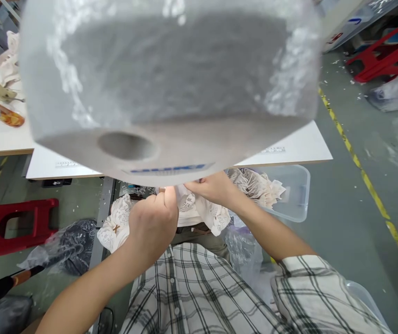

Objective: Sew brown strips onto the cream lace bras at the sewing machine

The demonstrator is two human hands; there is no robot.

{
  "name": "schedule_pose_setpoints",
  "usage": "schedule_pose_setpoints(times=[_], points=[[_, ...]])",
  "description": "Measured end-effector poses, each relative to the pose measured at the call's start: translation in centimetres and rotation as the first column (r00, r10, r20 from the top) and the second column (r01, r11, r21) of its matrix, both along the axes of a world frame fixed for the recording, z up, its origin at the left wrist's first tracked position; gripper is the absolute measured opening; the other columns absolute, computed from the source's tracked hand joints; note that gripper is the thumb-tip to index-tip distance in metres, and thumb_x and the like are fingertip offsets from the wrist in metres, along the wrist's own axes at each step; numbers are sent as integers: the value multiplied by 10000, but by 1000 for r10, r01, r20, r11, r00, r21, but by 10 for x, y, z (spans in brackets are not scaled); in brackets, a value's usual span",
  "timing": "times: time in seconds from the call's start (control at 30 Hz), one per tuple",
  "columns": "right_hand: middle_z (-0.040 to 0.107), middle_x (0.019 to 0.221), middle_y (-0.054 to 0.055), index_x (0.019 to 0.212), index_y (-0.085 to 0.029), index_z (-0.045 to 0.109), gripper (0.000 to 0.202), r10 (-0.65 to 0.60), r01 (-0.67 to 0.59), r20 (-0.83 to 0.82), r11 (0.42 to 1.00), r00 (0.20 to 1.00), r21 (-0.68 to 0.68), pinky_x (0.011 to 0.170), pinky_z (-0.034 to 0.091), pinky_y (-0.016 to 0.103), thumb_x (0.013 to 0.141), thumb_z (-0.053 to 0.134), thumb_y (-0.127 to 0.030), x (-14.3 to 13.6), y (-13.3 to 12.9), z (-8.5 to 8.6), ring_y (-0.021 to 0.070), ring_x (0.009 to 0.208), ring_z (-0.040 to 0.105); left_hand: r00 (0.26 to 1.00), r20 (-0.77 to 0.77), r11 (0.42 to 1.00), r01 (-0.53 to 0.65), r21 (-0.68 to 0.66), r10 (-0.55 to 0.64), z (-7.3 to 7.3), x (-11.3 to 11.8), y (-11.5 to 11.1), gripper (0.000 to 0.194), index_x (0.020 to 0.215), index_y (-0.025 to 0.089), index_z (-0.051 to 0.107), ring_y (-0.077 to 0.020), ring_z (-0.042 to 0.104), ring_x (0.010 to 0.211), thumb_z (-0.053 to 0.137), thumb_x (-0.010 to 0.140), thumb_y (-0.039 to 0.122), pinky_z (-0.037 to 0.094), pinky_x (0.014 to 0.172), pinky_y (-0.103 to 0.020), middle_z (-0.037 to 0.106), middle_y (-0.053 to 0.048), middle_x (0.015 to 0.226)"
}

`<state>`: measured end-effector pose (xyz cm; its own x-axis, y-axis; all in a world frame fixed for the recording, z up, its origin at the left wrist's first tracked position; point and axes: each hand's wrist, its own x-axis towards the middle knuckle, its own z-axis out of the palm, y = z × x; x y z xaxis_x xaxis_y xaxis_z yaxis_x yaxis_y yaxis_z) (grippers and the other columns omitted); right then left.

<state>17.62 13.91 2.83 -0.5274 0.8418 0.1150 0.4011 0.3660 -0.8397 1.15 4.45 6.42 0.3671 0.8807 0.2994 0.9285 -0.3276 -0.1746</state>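
A large grey-white sewing machine head fills the upper middle, very close to the camera. Just under its lower edge, my left hand is closed with curled fingers on white lace fabric. My right hand pinches the same fabric from the right, its fingertips partly hidden by the machine. The fabric hangs down between both hands over my lap. More lace cloth lies bunched left of my left hand. The needle area cannot be seen.
A clear plastic bin with cream ruffled cloth stands right of my right hand. White table edges show on both sides. Red stools stand left and upper right. An orange bottle lies on the left table.
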Motion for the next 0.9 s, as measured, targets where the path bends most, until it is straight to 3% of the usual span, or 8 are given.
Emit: schedule_pose_setpoints(times=[0.27, 0.53, 0.7, 0.9], points=[[661, 949, 62, 839, -188, 715, 166, -1, -1, -99, 1000, 995, -19, 810, 535, 320, 805, 558, -227, -1, 2, 0, 221, 1007, 603, 1000, 11, 1000, -3, -4, 3, 1, 2, 0, 163, 975, 122, 626, -157, 464, 404, 482, 897, 121, 212, 429, -299, 460, 10, 469], [649, 1159, 58, 1012, -193, 722, 256, 8, -4, -133, 1000, 991, 29, 895, 526, 344, 819, 554, -205, 1, 2, 0, 210, 1054, 619, 999, -20, 993, -52, -110, 50, 3, 6, -1, 207, 999, 116, 633, -168, 515, 445, 447, 911, 110, 219, 445, -312, 504, -1, 496], [639, 1218, 48, 1098, -225, 706, 285, -3, 12, -163, 998, 987, 57, 937, 517, 359, 842, 581, -222, 5, 2, -8, 228, 1165, 584, 1000, -17, 998, -15, -62, 14, 0, 5, -2, 214, 1039, 103, 639, -160, 534, 465, 461, 919, 116, 256, 459, -311, 559, -7, 544], [666, 1153, 58, 1188, -228, 668, 354, -16, 18, -154, 1000, 988, 16, 713, 525, 283, 839, 612, -234, 4, -4, -12, 196, 936, 637, 999, 1, 999, -38, -38, 38, 0, -2, -3, 255, 1097, 103, 647, -160, 509, 448, 461, 934, 165, 256, 455, -315, 550, 0, 522]])
